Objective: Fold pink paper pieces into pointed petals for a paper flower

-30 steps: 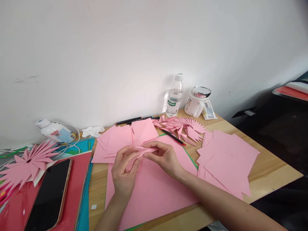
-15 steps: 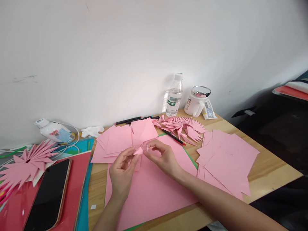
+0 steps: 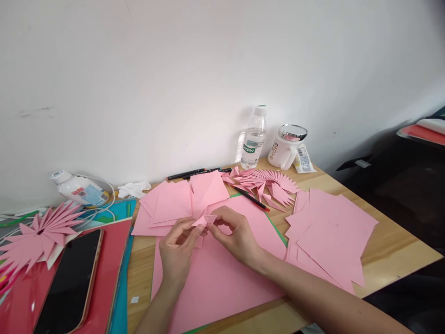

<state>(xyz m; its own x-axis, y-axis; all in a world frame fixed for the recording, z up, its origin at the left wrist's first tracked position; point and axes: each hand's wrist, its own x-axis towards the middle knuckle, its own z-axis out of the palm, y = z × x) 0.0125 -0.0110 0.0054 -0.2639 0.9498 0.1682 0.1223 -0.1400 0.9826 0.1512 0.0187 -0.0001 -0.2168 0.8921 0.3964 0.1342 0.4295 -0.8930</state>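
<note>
A small folded pink paper piece [image 3: 204, 221] is held up between both hands over a large pink sheet [image 3: 222, 287]. My left hand [image 3: 178, 250] pinches its left end between thumb and fingers. On its right side, my right hand [image 3: 236, 234] grips it with thumb and forefinger. Pink paper squares [image 3: 174, 204] lie just behind the hands, and more overlap in a pile [image 3: 330, 232] at the right. A fan-like ring of folded pink pieces [image 3: 269, 181] rests behind the large sheet, near a black pen [image 3: 252, 199].
Along the wall stand a water bottle [image 3: 253, 139] and a white mug [image 3: 285, 148]. At the left are a black phone [image 3: 71, 283], a white bottle [image 3: 79, 189], cables and another pink folded ring [image 3: 41, 234]. Markers [image 3: 187, 173] lie behind the squares.
The small folded piece has turned and tilted slightly between my fingers, and my right fingers have shifted a little. Both hands keep their hold. The view has moved very slightly.
</note>
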